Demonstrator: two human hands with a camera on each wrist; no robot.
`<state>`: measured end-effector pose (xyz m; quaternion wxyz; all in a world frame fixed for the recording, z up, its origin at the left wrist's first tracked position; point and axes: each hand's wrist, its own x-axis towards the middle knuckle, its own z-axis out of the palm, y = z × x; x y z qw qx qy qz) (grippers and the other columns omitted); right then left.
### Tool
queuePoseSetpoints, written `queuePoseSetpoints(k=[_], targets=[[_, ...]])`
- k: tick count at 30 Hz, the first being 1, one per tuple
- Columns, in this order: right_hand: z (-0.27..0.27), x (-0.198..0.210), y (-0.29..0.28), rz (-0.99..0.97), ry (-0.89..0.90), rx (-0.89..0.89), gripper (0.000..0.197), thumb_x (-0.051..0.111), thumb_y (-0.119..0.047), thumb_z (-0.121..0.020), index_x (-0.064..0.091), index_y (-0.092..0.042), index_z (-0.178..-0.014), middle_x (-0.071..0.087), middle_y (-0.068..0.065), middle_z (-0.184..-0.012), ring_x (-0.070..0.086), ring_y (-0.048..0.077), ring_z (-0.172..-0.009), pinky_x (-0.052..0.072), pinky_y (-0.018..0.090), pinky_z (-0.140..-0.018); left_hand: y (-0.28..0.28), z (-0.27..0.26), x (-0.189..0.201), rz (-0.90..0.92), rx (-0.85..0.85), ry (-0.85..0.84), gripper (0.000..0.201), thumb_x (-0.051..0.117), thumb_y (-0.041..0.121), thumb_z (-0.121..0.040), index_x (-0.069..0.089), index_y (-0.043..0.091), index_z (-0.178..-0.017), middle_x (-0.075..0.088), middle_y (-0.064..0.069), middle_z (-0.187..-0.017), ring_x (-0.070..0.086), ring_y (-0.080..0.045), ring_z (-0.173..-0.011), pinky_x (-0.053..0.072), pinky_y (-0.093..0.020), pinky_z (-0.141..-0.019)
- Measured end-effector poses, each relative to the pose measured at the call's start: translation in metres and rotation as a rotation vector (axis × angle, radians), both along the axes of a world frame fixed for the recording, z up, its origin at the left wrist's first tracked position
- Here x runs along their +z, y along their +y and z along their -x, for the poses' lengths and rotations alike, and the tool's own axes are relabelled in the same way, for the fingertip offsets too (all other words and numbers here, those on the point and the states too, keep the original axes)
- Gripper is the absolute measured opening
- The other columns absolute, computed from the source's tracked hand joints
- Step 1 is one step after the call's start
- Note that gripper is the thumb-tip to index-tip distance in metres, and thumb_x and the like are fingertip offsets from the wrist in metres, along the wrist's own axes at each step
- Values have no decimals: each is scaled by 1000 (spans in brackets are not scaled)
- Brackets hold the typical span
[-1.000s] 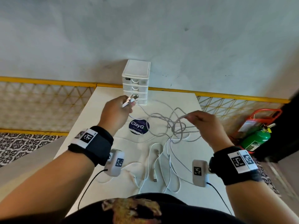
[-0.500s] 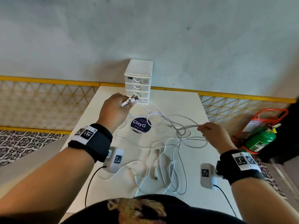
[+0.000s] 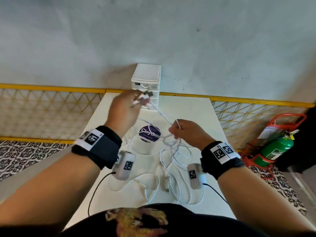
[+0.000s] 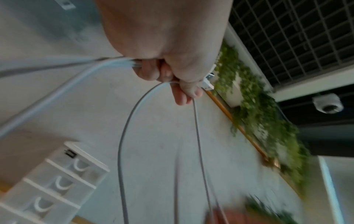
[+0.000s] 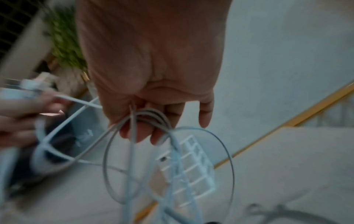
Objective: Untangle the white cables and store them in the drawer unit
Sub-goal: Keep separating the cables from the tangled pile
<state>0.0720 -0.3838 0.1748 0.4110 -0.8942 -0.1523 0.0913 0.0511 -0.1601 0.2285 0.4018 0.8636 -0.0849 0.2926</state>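
Note:
Several tangled white cables [image 3: 172,151] lie in loops on the white table [image 3: 201,113]. My left hand [image 3: 126,110] is raised in front of the white drawer unit [image 3: 147,79] and pinches cable ends with their plugs [image 3: 147,95]. In the left wrist view the cables [image 4: 122,136] hang from the curled fingers [image 4: 180,84]. My right hand [image 3: 186,132] grips a bunch of cable loops at the knot [image 3: 171,141], just right of the left hand. The right wrist view shows loops [image 5: 149,121] hooked over its fingers [image 5: 138,133]. The unit's drawers [image 4: 57,181] look shut.
A round purple sticker [image 3: 149,134] marks the table's middle. Loose cable ends [image 3: 166,183] lie near the front edge. A yellow mesh railing [image 3: 51,106] runs behind the table. A green extinguisher [image 3: 277,147] in a red stand sits on the floor at right.
My right hand has moved left and up, bringing the cable bunch close to the left hand. The left hand has risen a little toward the drawer unit, still holding the plug ends.

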Motion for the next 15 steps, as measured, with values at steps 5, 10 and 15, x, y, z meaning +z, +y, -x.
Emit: queuePoseSetpoints(k=[5,10,15], targets=[[-5,-3,-14,-30,109,-49,20,59,-25,-93,65,-8,-85,65,1,-70,50,4,-52,36,13,-52,39,-12,-21,17,175,271,14,61,20,-92,70,14,-83,66,4,-85,62,-23,-92,43,-30,-75],[-7,13,9,-13,49,-5,18,58,-25,-93,62,-14,-79,60,0,-68,50,7,-57,36,9,-50,22,-2,-30,-193,9,196,18,62,22,-93,73,23,-108,61,0,-102,57,-15,-95,41,-25,-77],[-9,35,30,-23,-61,-2,31,50,-27,-96,57,-12,-71,59,-5,-63,47,0,-52,36,12,-54,-14,-2,-35,-339,-231,342,26,63,29,-92,65,22,-117,64,-4,-106,58,-21,-101,46,-34,-84]])
